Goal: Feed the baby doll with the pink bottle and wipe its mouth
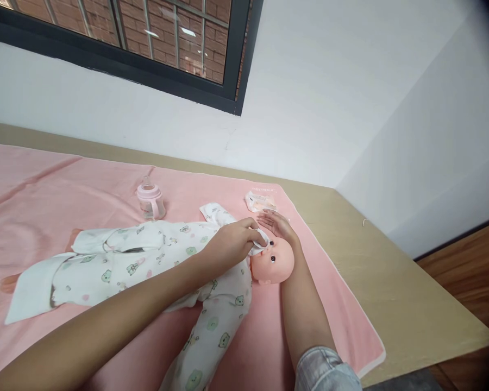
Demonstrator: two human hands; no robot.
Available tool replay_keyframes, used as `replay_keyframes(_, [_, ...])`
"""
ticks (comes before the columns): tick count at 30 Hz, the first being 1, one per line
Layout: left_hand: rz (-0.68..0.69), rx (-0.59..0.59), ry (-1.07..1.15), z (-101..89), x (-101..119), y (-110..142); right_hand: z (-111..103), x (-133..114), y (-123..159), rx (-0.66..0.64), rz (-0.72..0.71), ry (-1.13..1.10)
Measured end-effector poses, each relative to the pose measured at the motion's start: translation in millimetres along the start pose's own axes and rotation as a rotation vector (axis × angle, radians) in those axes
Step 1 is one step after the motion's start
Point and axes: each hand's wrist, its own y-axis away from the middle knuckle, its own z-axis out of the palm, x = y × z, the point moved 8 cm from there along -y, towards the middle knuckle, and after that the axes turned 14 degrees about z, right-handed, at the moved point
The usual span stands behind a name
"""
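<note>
A baby doll in white printed pyjamas lies on its back, head to the right. My left hand pinches a folded white tissue against the doll's face, around the mouth and cheek. My right hand rests on the far side of the doll's head with its fingers stretched out, and that forearm runs along the crown. Just beyond those fingers lies a small clear-and-white plastic packet.
A pink blanket covers much of the wooden table. On it, behind the doll's body, stands a pink-topped baby bottle with a handle. A white wall and a dark-framed window rise behind the table.
</note>
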Motion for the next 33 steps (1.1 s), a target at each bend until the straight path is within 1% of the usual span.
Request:
replay_keyframes(5, [0.029,0.021,-0.017,-1.4,0,-1,1,-1,1,-0.005,-0.012,0.008])
replay_keyframes(8, [0.045,0.043,-0.033,-2.2,-2,-1,1,-1,3,0.020,-0.014,0.025])
replay_keyframes(11, [0.036,0.029,-0.040,-0.4,-3,0,0,0,4,0.059,-0.007,0.041])
replay_keyframes(13, [0.025,0.025,-0.030,-0.4,-4,0,3,-2,6,0.064,-0.003,0.045])
replay_keyframes(15, [0.042,0.043,-0.016,-3.9,-3,1,8,-4,10,0.045,-0.004,0.045])
replay_keyframes(17, [0.083,0.092,-0.021,-12.9,-1,1,15,-8,16,0.014,-0.019,0.042])
replay_keyframes(20, [0.118,0.181,-0.062,-35.3,-2,4,19,-15,25,0.002,-0.026,0.033])
replay_keyframes(24, [0.056,0.246,-0.106,-70.5,-16,12,7,-27,36,0.062,-0.037,-0.029])
replay_keyframes(26, [0.024,0.269,-0.124,-85.9,-26,15,3,-41,44,0.096,-0.067,-0.006])
replay_keyframes(27, [0.014,0.271,-0.131,-91.4,-30,17,6,-50,50,0.100,-0.081,0.035])
replay_keyframes(28, [0.008,0.268,-0.135,-95.3,-35,18,12,-60,57,0.093,-0.091,0.096])
replay_keyframes(30, [0.006,0.251,-0.145,-99.1,-41,20,36,-84,76,0.061,-0.126,0.261])
replay_keyframes(31, [0.007,0.240,-0.153,-99.4,-44,20,52,-96,89,0.049,-0.157,0.362])
replay_keyframes(33, [0.012,0.204,-0.162,-97.5,-45,21,93,-119,119,0.024,-0.255,0.584])
